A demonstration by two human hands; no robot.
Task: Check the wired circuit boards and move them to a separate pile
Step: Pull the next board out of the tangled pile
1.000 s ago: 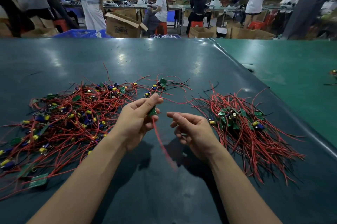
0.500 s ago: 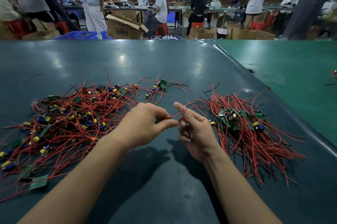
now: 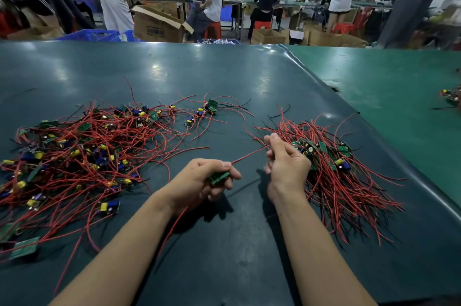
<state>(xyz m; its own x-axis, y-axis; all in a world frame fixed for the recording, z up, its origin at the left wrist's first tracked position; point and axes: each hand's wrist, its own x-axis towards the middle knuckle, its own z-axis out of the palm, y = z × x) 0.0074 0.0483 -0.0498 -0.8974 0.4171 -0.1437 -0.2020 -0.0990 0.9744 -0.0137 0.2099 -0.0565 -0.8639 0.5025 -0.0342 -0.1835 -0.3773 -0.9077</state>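
Observation:
My left hand is closed around a small green circuit board at the middle of the dark mat. One red wire runs taut from that board up to my right hand, whose fingers pinch its end. Another red wire hangs down below my left hand. A big tangle of wired boards with red leads, yellow and blue parts lies to the left. A smaller pile of boards lies to the right, just behind my right hand.
The dark mat ends at a raised seam on the right, beside a green table with a few more boards at its far edge. Two stray boards lie at the back. People, cardboard boxes and stools fill the background.
My hands have drawn apart: the left dropped lower and turned so the board shows, the right moved right toward the small pile, stretching the red wire between them.

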